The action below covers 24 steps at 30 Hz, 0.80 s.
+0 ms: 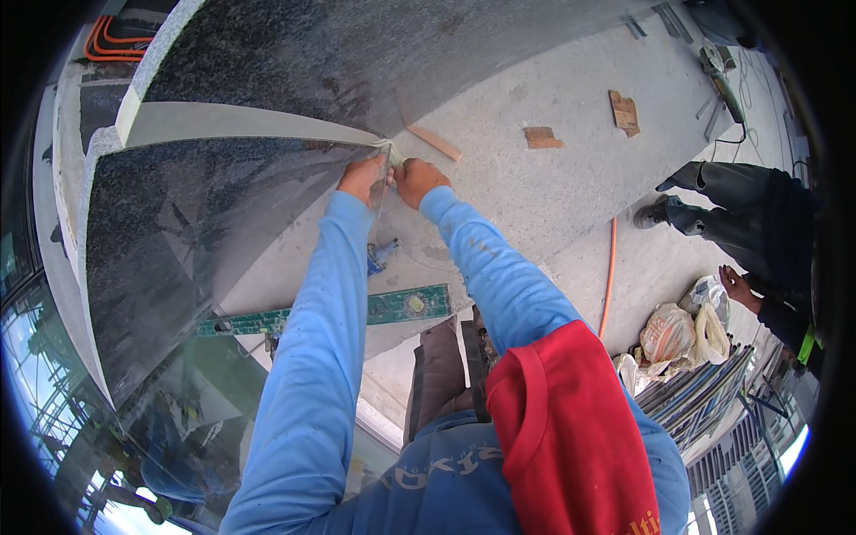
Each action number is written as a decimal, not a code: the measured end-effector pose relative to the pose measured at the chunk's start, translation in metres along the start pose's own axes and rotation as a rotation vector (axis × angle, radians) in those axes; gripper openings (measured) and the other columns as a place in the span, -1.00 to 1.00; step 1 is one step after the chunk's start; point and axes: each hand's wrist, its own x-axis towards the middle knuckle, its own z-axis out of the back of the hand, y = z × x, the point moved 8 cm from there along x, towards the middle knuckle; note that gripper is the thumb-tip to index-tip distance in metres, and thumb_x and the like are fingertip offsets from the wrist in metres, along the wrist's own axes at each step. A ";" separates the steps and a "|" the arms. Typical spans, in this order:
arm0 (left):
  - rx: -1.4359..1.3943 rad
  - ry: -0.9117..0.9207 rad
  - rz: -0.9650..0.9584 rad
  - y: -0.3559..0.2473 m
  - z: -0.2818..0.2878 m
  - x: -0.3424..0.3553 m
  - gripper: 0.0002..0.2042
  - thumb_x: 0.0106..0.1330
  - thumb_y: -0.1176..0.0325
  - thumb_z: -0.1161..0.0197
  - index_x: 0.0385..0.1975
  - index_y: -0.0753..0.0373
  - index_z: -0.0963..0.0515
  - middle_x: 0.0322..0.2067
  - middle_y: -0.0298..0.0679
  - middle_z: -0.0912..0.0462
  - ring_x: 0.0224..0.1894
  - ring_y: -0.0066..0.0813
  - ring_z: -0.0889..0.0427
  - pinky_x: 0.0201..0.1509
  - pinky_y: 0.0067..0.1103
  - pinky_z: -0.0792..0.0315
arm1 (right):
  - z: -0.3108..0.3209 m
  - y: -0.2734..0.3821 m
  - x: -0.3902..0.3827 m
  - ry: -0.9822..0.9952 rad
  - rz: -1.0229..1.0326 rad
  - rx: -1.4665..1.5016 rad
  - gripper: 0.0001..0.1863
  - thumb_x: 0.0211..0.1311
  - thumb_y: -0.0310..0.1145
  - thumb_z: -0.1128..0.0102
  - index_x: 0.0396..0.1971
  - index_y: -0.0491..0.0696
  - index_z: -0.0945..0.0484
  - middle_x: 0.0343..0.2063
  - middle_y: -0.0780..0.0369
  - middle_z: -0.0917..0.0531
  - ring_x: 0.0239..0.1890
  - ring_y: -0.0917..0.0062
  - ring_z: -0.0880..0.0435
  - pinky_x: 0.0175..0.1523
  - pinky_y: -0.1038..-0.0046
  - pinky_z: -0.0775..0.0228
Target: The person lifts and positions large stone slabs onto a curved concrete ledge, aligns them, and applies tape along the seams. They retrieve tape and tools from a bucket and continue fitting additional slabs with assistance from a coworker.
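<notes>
Left hand (361, 181) and right hand (419, 183), arms (314, 348) outstretched, curl together beside two dark slabs (169, 196); I cannot tell what they grip. Two cardboard scraps (624, 113) lie rightward.

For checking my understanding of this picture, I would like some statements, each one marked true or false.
1. The left hand and right hand are close together beside a dark speckled panel. True.
2. Both forearms wear red sleeves. False: the sleeves are light blue.
3. Two brown cardboard pieces lie right of the hands. True.
4. The long green bar lies farther from the person's body than the hands. False: the bar lies nearer.
5. Plastic bags are at the picture's right. True.
</notes>
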 end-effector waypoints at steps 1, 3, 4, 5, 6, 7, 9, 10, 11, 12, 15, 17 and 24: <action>0.003 0.014 -0.002 0.000 0.000 0.001 -0.68 0.58 0.17 -0.10 -0.38 0.25 -0.57 -0.56 -0.38 -0.51 -0.62 -0.59 -0.38 -0.60 -0.56 -0.27 | -0.004 -0.004 0.002 0.049 -0.024 0.045 -0.50 0.50 0.01 0.04 -0.08 -0.14 -0.66 -0.05 -0.06 -0.73 0.06 0.03 -0.70 0.16 0.10 -0.52; 0.010 0.041 -0.005 0.001 0.001 0.003 -0.69 0.60 0.19 -0.08 -0.36 0.25 -0.53 -0.56 -0.37 -0.49 -0.62 -0.58 -0.37 -0.60 -0.54 -0.26 | -0.011 -0.010 0.004 0.119 -0.050 0.141 -0.49 0.51 -0.01 0.04 -0.02 -0.16 -0.65 -0.02 -0.07 -0.72 0.08 0.02 -0.69 0.19 0.11 -0.51; -0.034 0.072 0.017 0.002 0.000 0.004 -0.71 0.60 0.21 -0.06 -0.35 0.26 -0.51 -0.56 -0.36 -0.48 -0.62 -0.59 -0.36 -0.60 -0.54 -0.25 | -0.014 -0.013 0.004 0.138 -0.053 0.191 -0.49 0.51 -0.02 0.05 -0.02 -0.18 -0.65 -0.03 -0.09 -0.72 0.07 0.01 -0.69 0.18 0.10 -0.51; -0.077 0.102 0.038 0.004 -0.001 0.004 -0.72 0.60 0.22 -0.04 -0.33 0.27 -0.49 -0.55 -0.35 -0.47 -0.62 -0.59 -0.36 -0.60 -0.55 -0.25 | -0.018 -0.014 0.004 0.158 -0.056 0.240 -0.49 0.51 -0.04 0.05 -0.02 -0.20 -0.64 -0.04 -0.10 -0.72 0.06 0.00 -0.69 0.18 0.10 -0.51; -0.120 0.133 0.059 0.006 -0.002 0.005 -0.73 0.61 0.24 -0.03 -0.32 0.28 -0.47 -0.55 -0.35 -0.46 -0.62 -0.59 -0.35 -0.60 -0.55 -0.24 | -0.020 -0.017 0.007 0.138 -0.039 0.250 -0.48 0.51 -0.04 0.05 -0.03 -0.22 -0.64 -0.09 -0.09 -0.74 0.03 0.01 -0.71 0.16 0.11 -0.52; -0.136 0.151 0.062 0.007 -0.004 0.005 -0.74 0.61 0.25 -0.02 -0.30 0.28 -0.46 -0.55 -0.34 -0.45 -0.61 -0.59 -0.35 -0.60 -0.55 -0.23 | -0.023 -0.020 0.009 0.118 -0.021 0.261 -0.47 0.51 -0.04 0.05 -0.05 -0.25 -0.64 -0.15 -0.08 -0.75 -0.01 0.03 -0.73 0.14 0.12 -0.53; -0.177 0.186 0.071 0.007 -0.006 0.002 -0.76 0.61 0.28 0.01 -0.28 0.30 -0.43 -0.53 -0.33 -0.43 -0.61 -0.59 -0.33 -0.60 -0.56 -0.22 | -0.027 -0.024 0.012 0.097 -0.029 0.337 -0.48 0.50 -0.05 0.03 -0.16 -0.29 -0.64 -0.31 -0.03 -0.76 -0.20 0.13 -0.76 -0.02 0.18 -0.55; -0.182 0.168 0.062 0.006 -0.005 0.000 -0.76 0.61 0.28 0.01 -0.28 0.30 -0.43 -0.53 -0.32 -0.44 -0.61 -0.59 -0.34 -0.60 -0.56 -0.21 | -0.029 -0.026 0.011 0.097 -0.055 0.404 -0.48 0.50 -0.06 0.01 -0.26 -0.30 -0.65 -0.42 0.01 -0.75 -0.34 0.21 -0.76 -0.16 0.23 -0.57; -0.188 0.150 0.053 0.006 -0.006 -0.002 -0.77 0.61 0.29 0.01 -0.28 0.30 -0.43 -0.52 -0.31 -0.45 -0.60 -0.59 -0.34 -0.60 -0.56 -0.21 | -0.032 -0.028 0.011 0.097 -0.081 0.469 -0.47 0.49 -0.07 -0.01 -0.36 -0.31 -0.66 -0.53 0.06 -0.74 -0.49 0.30 -0.76 -0.30 0.27 -0.58; -0.196 0.130 0.039 0.005 -0.007 -0.007 -0.77 0.61 0.29 0.01 -0.27 0.30 -0.43 -0.51 -0.30 -0.46 -0.60 -0.60 -0.35 -0.60 -0.56 -0.20 | -0.030 -0.025 0.007 0.106 -0.090 0.479 -0.47 0.49 -0.08 -0.02 -0.37 -0.31 -0.66 -0.54 0.06 -0.74 -0.52 0.32 -0.75 -0.33 0.29 -0.58; -0.202 0.118 0.019 0.008 -0.011 -0.004 -0.80 0.59 0.31 0.00 -0.26 0.29 -0.44 -0.49 -0.29 -0.50 -0.60 -0.59 -0.38 -0.60 -0.57 -0.21 | -0.025 -0.024 -0.006 0.136 -0.112 0.495 -0.47 0.49 -0.09 -0.03 -0.40 -0.31 -0.65 -0.56 0.06 -0.73 -0.57 0.37 -0.72 -0.40 0.33 -0.56; -0.157 0.084 0.023 0.009 -0.011 -0.011 -0.80 0.57 0.31 -0.02 -0.27 0.28 -0.46 -0.47 -0.30 -0.53 -0.60 -0.59 -0.41 -0.59 -0.58 -0.23 | -0.023 -0.024 -0.011 0.154 -0.121 0.492 -0.48 0.49 -0.10 -0.03 -0.42 -0.31 -0.64 -0.57 0.07 -0.72 -0.59 0.38 -0.70 -0.42 0.33 -0.55; -0.189 0.113 -0.009 0.013 -0.014 -0.025 -0.80 0.53 0.34 -0.01 -0.23 0.33 -0.51 -0.44 -0.27 -0.62 -0.55 -0.55 -0.50 -0.52 -0.57 -0.42 | -0.025 -0.027 -0.020 0.178 -0.094 0.489 -0.48 0.48 -0.09 -0.01 -0.46 -0.28 -0.63 -0.62 0.10 -0.69 -0.64 0.39 -0.65 -0.42 0.33 -0.52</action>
